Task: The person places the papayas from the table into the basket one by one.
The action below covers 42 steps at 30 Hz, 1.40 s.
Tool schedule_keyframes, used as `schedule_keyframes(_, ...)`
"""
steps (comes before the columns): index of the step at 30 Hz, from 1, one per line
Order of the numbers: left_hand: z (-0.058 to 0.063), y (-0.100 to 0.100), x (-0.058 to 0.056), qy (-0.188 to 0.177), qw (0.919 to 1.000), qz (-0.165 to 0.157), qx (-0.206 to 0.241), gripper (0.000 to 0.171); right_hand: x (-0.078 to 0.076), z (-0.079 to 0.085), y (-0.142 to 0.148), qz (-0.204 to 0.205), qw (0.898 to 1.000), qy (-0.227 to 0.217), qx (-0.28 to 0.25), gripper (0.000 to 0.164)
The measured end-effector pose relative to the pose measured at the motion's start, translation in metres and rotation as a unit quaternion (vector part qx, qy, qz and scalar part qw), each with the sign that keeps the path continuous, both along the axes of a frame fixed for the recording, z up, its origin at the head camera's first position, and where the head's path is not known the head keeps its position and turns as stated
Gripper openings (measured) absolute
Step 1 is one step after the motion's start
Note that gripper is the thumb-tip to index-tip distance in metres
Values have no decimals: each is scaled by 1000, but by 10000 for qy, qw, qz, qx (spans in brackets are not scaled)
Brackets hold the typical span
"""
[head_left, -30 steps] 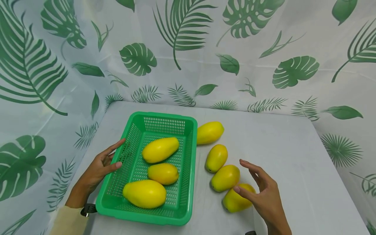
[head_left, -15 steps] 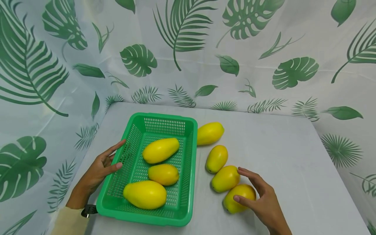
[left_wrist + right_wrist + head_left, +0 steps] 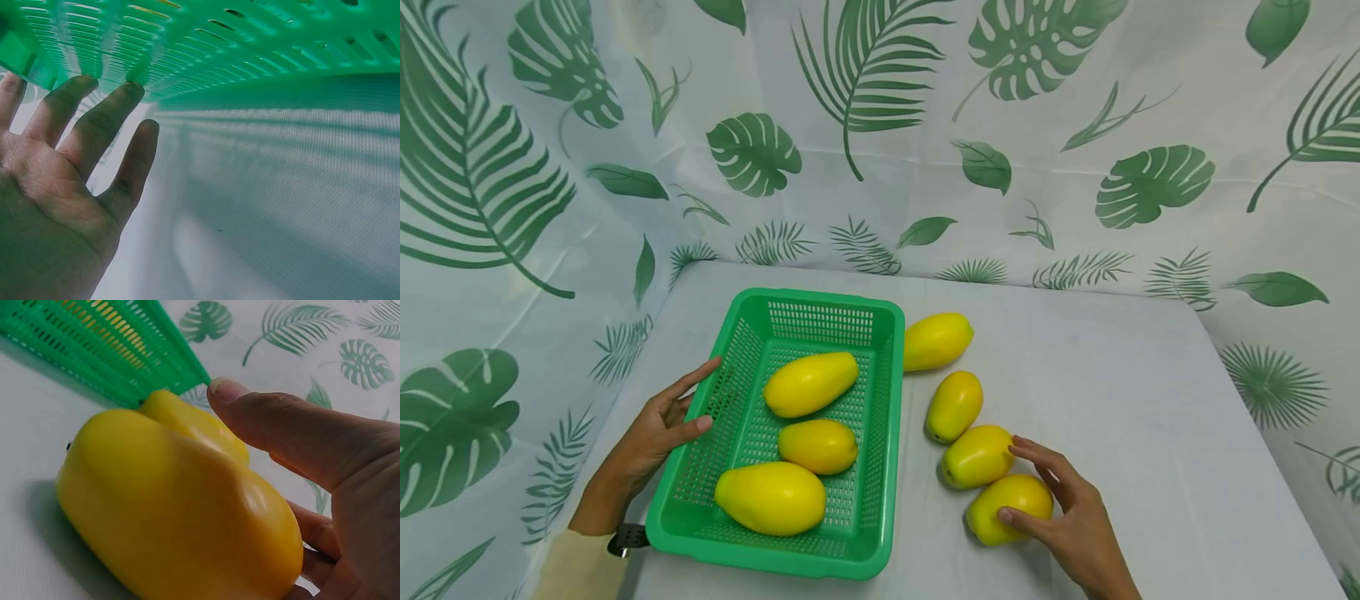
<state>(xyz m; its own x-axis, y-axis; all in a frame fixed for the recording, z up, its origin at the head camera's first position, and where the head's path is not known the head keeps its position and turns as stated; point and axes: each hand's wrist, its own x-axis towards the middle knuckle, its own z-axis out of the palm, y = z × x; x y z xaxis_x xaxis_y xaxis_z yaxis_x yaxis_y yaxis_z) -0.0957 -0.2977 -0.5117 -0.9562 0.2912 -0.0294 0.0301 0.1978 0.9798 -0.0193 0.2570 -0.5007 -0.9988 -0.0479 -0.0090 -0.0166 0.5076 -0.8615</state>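
Observation:
My left hand (image 3: 651,429) is at the left side of a green plastic basket (image 3: 897,417), thumb tip lying over the rim. In the left wrist view its nearly straight fingers (image 3: 103,122) reach up to the basket's slotted outer wall. Inside the basket lie three yellow papayas, one large papaya (image 3: 772,498) nearest me. My right hand (image 3: 1078,521) spreads around the nearest loose papaya (image 3: 1011,493) on the table. In the right wrist view its thumb (image 3: 269,412) stands above that papaya (image 3: 169,500), and the other fingers are at its end, partly hidden behind it.
Next to the nearest papaya is a second papaya (image 3: 977,457), with a smaller papaya (image 3: 955,406) beyond it. A longer papaya (image 3: 937,340) lies at the basket's far right side, partly behind the rim. Leaf-print cloth (image 3: 880,150) hangs behind the white-covered table (image 3: 1112,367).
My right hand has come down around the nearest loose papaya, which has shifted slightly left and turned a little. My left hand and the basket stay where they were.

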Motion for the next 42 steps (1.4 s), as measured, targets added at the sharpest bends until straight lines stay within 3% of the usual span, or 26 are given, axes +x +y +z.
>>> schedule_keyframes(8, -1, -2, 0, 158, 9998, 27, 78, 75, 3, -3, 6, -108, 9988, -348, 329, 69)
schedule_keyframes(15, -2, -2, 0, 132, 9998, 59, 141, 74, 3, -13, 7, 35, 9965, -766, 329, 63)
schedule_keyframes(30, -2, 0, 0, 160, 9997, 67, 195, 74, 3, -11, 5, 91, 9961, -812, 321, 61)
schedule_keyframes(42, -2, -1, 0, 215, 9996, -21, 207, 74, 6, -1, 12, 74, 9996, -274, 6, 61)
